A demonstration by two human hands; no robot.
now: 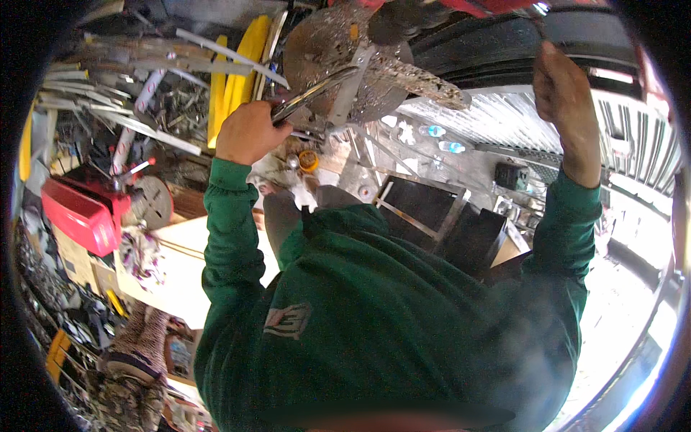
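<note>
My left hand (250, 134) is closed round one end of a long, narrow metal piece (317, 89), dark with a shiny edge; it could be tongs, but I cannot tell. Its far end reaches over a round, rusty worktop (306, 54), close to a flat grey bar (350, 90). A rough metal slab (425, 81) speckled with shiny bits juts out to the right. High on the right, my right hand (567, 101) is raised in a fist, with a thin shaft (538, 25) rising from it. The head of whatever it belongs to is not clearly visible.
To the left stands a red machine (83, 212) by a round grey disc (152, 202). Yellow bars (241, 72) and metal lengths crowd the upper left. A yellow tape roll (308, 160), water bottles (451, 147) and a black frame (414, 209) lie beyond me. Another person (129, 367) is lower left.
</note>
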